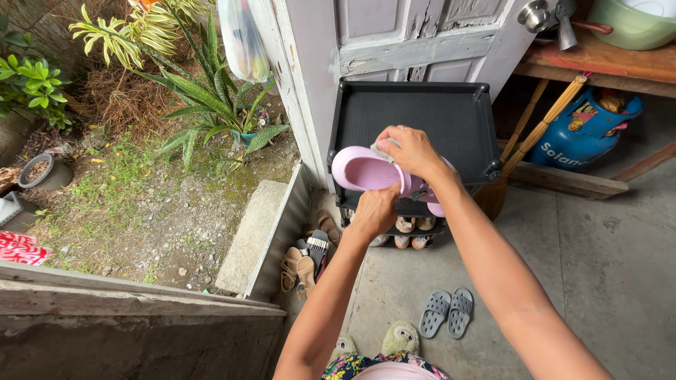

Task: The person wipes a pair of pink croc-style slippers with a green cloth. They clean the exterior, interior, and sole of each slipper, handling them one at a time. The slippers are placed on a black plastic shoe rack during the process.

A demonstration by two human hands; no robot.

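Here, above the black shoe rack (415,112), the left hand (375,211) grips the pink clog (366,171) from beneath; the right hand (412,150) presses a small cloth (384,149) onto it — seemingly mid-wipe; continuing calls for firm support below.

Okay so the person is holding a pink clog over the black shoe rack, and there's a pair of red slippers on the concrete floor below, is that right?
Not quite: the slippers on the concrete floor are grey, not red, as the head view shows. The rest holds: both hands, left hand and right hand, hold a pink clog over the black shoe rack.
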